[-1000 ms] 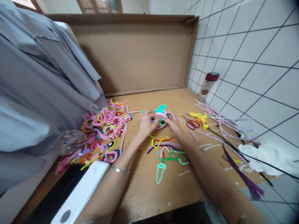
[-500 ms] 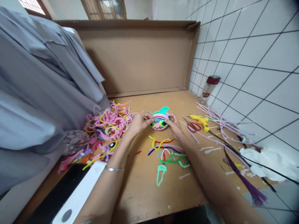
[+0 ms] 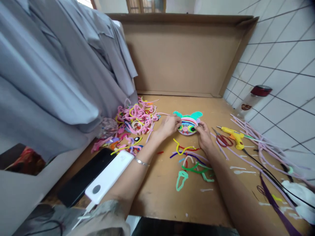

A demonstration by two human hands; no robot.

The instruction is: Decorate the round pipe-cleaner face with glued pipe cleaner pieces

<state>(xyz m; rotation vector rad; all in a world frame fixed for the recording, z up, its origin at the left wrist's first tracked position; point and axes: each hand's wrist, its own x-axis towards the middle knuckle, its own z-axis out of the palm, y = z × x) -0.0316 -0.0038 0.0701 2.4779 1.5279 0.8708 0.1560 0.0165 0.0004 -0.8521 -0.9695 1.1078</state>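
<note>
A round animal face made of fuzzy pipe cleaners point(image 3: 188, 122) is held over the middle of the table, with green ears, rainbow bands on the forehead, yellow-green eyes with black centres and a pink nose. My right hand point(image 3: 203, 131) is closed on its right edge, thumb in front. At the left edge, just under the left ear, the bent fingers of my left hand point(image 3: 172, 124) pinch the face; my fingers hide part of that side. Nearer me lie loose pipe cleaner pieces: a yellow wavy one point(image 3: 181, 149), a green one point(image 3: 197, 168) and a mint loop point(image 3: 181, 180).
Left, a tangled heap of pink pipe cleaners point(image 3: 135, 118), a black phone point(image 3: 85, 177) and a white power bank point(image 3: 110, 175). Right, red-handled scissors point(image 3: 224, 140), a yellow glue gun point(image 3: 232, 135) with black cord, lilac stems point(image 3: 264, 144) and a bottle point(image 3: 253, 100). Cardboard point(image 3: 182, 59) stands behind.
My view has swung left, so everything sits further right in the picture. The face's left ear now shows above my left hand. Both hands stay on the face.
</note>
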